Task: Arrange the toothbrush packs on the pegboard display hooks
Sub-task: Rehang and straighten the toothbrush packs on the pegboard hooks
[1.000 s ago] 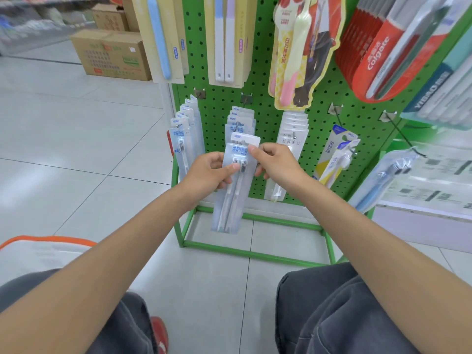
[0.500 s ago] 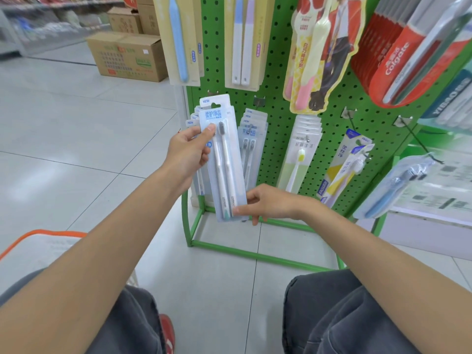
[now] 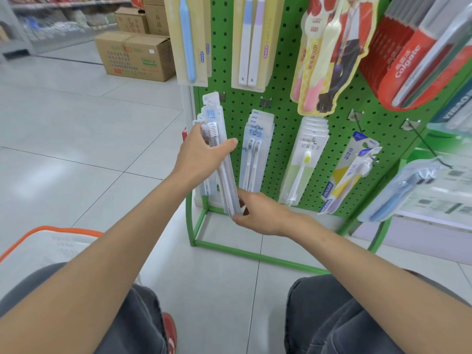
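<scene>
One pack [image 3: 225, 178], in left hand [image 3: 201, 155] and right hand [image 3: 260, 213], seems blurred at top.

One wide-angle camera rides on the person's head, low down, facing forward and down at the green pegboard [image 3: 286, 129] from close by. The forearms [image 3: 115, 251] enter from the bottom edge, above the trouser legs [image 3: 344, 318], with tiled floor [image 3: 76, 129] to the left.

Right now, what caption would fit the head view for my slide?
Left hand and right hand hold a toothbrush pack at the green pegboard.
</scene>
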Tool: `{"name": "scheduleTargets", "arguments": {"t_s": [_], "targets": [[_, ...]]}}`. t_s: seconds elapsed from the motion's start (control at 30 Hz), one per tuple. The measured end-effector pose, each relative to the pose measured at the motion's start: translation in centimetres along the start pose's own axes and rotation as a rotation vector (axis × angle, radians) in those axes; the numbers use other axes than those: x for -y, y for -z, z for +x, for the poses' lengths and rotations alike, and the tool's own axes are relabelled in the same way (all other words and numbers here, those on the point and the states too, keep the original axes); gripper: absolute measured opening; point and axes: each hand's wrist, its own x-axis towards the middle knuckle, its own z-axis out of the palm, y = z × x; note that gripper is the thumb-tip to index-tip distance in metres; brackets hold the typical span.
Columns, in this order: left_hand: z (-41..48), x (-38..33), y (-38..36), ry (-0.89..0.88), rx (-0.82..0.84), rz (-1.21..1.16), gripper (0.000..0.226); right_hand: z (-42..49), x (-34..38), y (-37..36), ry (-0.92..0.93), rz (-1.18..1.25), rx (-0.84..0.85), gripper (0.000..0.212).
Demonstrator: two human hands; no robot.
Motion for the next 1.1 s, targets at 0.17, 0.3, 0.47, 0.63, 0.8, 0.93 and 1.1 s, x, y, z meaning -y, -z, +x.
{"name": "scheduleTargets", "arguments": {"t_s": [0.17,0.3,0.47,0.63,0.8,0.93,1.1], "targets": [[0.6,0.0,0.1,0.079,0.040,-0.233,0.033,0.3,-0.7,0.2,-0.091,0.304,0.130,0.113],[0.4,-0.1,0.2,0.075,0.087,-0.344,0.029,0.3,-1.1,0.7,-0.085,0.382,0.080,0.089],[0.3,0.1,0.6,0.058,0.062,-0.376,0.025,0.9,-1.4,0.3,-0.039,0.467,0.104,0.063],[0.0,0.1,0.1,0.119,0.157,-0.367,0.026,1.2,-1.2,0.2,-0.043,0.401,0.032,0.036],[-0.2,0.5,-0.4,0.160,0.277,-0.308,0.022,1.0,-0.9,2.8,-0.033,0.462,-0.113,0.047],[-0.4,0.8,-0.7,0.170,0.346,-0.267,0.026,0.4,-0.9,5.0,-0.057,0.555,-0.253,0.048],[-0.6,0.9,-0.9,0.179,0.423,-0.241,0.026,-0.5,-1.2,7.0,-0.050,0.671,-0.427,0.032]]}}
